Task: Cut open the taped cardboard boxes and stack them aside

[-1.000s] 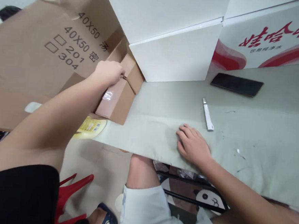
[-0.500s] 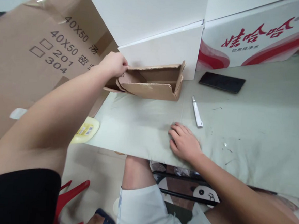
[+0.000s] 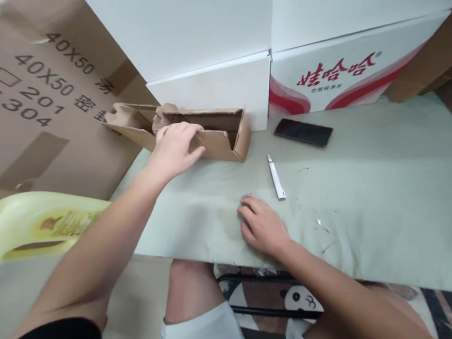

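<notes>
My left hand (image 3: 177, 148) is at the near wall of a narrow, open-topped brown cardboard box (image 3: 227, 146). Its fingers reach over the rim and the thumb is spread apart on the outside; the fingertips are partly hidden. Torn flaps stick up midway, and a second open cardboard section (image 3: 131, 119) continues to the left; I cannot tell whether it is a separate box. My right hand (image 3: 263, 226) rests on the pale green tablecloth, fingers loosely spread, holding nothing. Just beyond it lies a slim white utility knife (image 3: 275, 177).
A black phone (image 3: 303, 132) lies behind the knife. White cartons (image 3: 212, 83) and a red-printed carton (image 3: 328, 83) line the back. At left stand a big brown carton (image 3: 59, 121) and a pale yellow jug (image 3: 44, 224). The table's front edge runs above my knees.
My left hand has left the box's far left rim and come nearer and rightward to its near wall. The left cardboard section shows more fully. My right hand stays put; the view has shifted.
</notes>
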Demonstrator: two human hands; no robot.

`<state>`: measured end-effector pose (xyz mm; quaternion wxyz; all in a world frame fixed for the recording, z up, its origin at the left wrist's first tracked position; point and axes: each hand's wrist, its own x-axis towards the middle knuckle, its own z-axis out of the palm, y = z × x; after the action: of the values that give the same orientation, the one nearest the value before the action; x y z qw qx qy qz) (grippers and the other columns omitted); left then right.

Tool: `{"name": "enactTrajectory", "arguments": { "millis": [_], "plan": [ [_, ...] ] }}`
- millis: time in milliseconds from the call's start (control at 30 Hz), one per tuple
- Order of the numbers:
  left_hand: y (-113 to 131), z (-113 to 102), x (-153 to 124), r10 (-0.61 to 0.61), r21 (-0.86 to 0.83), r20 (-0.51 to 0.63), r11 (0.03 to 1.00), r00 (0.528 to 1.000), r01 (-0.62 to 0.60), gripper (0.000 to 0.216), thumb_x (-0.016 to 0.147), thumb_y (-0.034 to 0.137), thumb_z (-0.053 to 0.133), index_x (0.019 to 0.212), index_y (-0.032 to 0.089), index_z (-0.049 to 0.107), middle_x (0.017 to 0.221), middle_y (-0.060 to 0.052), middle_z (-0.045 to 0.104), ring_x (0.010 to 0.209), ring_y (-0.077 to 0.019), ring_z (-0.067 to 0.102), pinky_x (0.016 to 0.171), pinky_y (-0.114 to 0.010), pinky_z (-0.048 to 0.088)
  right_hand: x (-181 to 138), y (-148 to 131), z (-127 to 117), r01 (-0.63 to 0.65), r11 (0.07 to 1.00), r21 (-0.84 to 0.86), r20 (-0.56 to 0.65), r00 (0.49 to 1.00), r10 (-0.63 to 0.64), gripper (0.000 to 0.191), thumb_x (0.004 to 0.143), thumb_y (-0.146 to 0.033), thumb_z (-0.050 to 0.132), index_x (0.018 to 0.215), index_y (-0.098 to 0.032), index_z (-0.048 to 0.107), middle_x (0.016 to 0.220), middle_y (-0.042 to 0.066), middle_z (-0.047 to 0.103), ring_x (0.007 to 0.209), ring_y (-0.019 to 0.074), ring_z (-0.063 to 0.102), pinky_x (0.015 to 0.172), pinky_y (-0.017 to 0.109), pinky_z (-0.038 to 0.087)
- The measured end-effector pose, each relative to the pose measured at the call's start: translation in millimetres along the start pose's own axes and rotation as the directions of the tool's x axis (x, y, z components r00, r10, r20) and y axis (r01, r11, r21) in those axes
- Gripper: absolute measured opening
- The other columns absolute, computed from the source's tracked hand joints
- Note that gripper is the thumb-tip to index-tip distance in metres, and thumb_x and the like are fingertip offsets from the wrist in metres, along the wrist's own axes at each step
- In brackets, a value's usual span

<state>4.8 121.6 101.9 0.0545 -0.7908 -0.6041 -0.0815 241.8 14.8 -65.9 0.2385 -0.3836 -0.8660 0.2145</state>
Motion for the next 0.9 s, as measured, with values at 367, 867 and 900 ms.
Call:
{"name": "enactTrajectory", "arguments": {
  "millis": [367, 867, 900],
  "plan": [
    [50.6, -16.1, -50.1, 0.283, -0.201, -0.074, 0.935, 0.956, -0.292, 0.017, 0.094, 0.028, 0.049, 0.090, 0.029, 0.065, 0.090, 0.000, 0.077, 0.092, -0.0240, 0.072, 0.099, -0.047, 0.045, 6.9, 31.8, -46.7, -0.029, 0.999, 0.014, -0.625, 0.780, 0.031, 0.040, 0.092, -0.022, 0.052, 0.131, -0.024, 0.042, 0.129, 0.017, 0.053, 0.125, 0.0310, 0.058, 0.106, 0.050, 0.052],
    [89.6, -17.2, -61.6, 0.438, -0.314, -0.180, 0.823, 0.881, -0.474, 0.012, 0.081, 0.016, 0.058, 0.076, 0.026, 0.064, 0.077, 0.003, 0.072, 0.088, -0.0217, 0.072, 0.108, -0.048, 0.038, 11.7, 20.7, -155.6, 0.238, 0.969, 0.065, -0.513, 0.841, -0.172, 0.041, 0.098, -0.035, 0.047, 0.069, -0.022, 0.073, 0.116, 0.005, 0.070, 0.108, 0.0249, 0.065, 0.098, 0.052, 0.052],
    [90.8, -17.2, -61.9, 0.433, -0.329, -0.169, 0.822, 0.885, -0.465, 0.011, 0.080, 0.018, 0.058, 0.077, 0.026, 0.065, 0.078, 0.003, 0.072, 0.088, -0.0221, 0.072, 0.108, -0.049, 0.039, 10.7, 22.3, -157.1, 0.188, 0.981, 0.045, -0.505, 0.851, -0.140, 0.035, 0.097, -0.033, 0.048, 0.081, -0.023, 0.078, 0.120, 0.005, 0.070, 0.111, 0.0261, 0.065, 0.099, 0.053, 0.052]
  ]
}}
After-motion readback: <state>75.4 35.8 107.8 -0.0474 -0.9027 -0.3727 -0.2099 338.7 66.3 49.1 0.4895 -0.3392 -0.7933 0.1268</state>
